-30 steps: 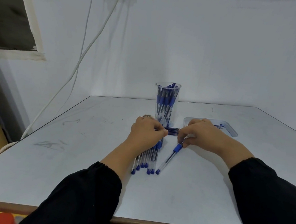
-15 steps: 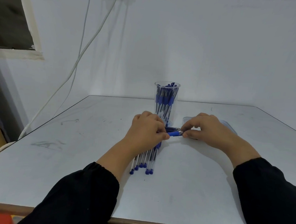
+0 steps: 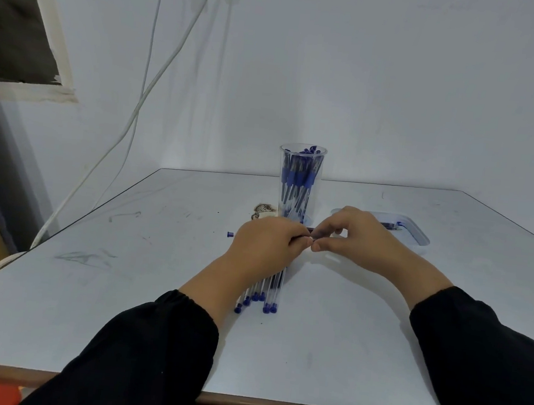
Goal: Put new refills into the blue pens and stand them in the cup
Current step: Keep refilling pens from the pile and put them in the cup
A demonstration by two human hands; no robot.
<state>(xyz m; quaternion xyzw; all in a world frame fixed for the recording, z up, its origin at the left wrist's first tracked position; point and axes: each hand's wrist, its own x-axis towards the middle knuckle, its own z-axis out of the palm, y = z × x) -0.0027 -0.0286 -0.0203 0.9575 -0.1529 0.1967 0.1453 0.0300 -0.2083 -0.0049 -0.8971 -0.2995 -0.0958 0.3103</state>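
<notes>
Two black sleeves enter from 6 o'clock, cut off by the bottom edge. On the white table, a bundle of loose pens at centre, six blue end caps countable, upper lengths hidden under the left wrist. Left hand just beyond, fingers curled round a thin dark item, only its tip visible; whether refill or pen cannot be told. Right hand at 3 o'clock of the left, thumb and forefinger pinching narrowly at that same tip, fingertips nearly touching the left's. One small blue cap lying at 9 o'clock of the left hand. One brown-stained scrap at 11 o'clock, partly hidden, nature unclear. One shallow clear tray at 2 o'clock, near side hidden by the right hand, holding a few thin refills, number not readable. One clear cup at 12 o'clock, upright, packed with blue pens, too crowded to count.
</notes>
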